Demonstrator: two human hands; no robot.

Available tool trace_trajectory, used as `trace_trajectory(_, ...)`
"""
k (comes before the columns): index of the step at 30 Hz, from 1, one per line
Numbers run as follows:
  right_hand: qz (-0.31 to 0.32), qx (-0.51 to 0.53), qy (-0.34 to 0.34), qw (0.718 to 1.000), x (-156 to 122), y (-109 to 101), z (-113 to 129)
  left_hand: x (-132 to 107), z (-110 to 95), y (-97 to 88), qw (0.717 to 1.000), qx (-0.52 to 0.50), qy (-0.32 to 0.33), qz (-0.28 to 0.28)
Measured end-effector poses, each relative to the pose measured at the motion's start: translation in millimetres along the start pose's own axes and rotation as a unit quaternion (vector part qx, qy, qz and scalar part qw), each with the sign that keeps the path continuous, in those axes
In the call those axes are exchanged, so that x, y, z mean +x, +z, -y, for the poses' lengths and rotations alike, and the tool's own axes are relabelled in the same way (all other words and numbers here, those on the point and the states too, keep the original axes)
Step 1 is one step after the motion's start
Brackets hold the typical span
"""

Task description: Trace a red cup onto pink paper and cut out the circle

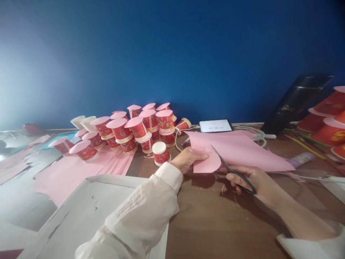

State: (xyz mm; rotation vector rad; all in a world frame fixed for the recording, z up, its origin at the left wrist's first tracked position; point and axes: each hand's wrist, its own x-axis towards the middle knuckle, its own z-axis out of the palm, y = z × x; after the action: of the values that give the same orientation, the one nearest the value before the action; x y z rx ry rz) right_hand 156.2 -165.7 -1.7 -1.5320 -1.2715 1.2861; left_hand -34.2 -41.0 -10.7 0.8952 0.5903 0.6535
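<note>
A large sheet of pink paper (242,151) is held up over the brown table. My left hand (188,158) pinches it near its left edge, thumb lying on top. In my right hand (250,178) is a pair of dark-handled scissors (246,183), fingers wrapped round the handles. Its blades lie against the paper beside a curved cut edge, pointing up and to the left. Below the paper lie a few thin pink scraps. Close to my left wrist stands an upside-down red paper cup (161,153) with a pale base.
Several stacked red cups topped with pink discs (137,128) stand at the back left, near a pile of pink sheets (81,172). A white tray (88,212) lies in front. A phone (216,126) showing a timer, a cable (254,135) and a black flask (293,102) sit behind.
</note>
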Motion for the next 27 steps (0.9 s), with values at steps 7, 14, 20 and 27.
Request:
trace_trajectory(7, 0.038, 0.022, 0.041, 0.998, 3.9, -5.8, -2.5, -3.2, -1.7, 5.9, 1.0, -0.028, -0.002, -0.014)
trace_trajectory(14, 0.028, 0.029, 0.004, 0.999, 1.9, 3.6, -3.3, 0.3, -2.0, 7.6, 0.996, -0.008, 0.046, -0.081)
trace_trajectory(20, 0.027, 0.031, 0.004, 0.999, 0.1, 6.7, -1.3, 2.2, -1.7, 6.6, 0.994, -0.031, 0.065, -0.082)
trace_trajectory(27, 0.024, 0.029, 0.009, 0.999, 1.2, 6.7, 1.1, 2.5, -4.5, 5.9, 0.994, -0.05, 0.052, -0.088)
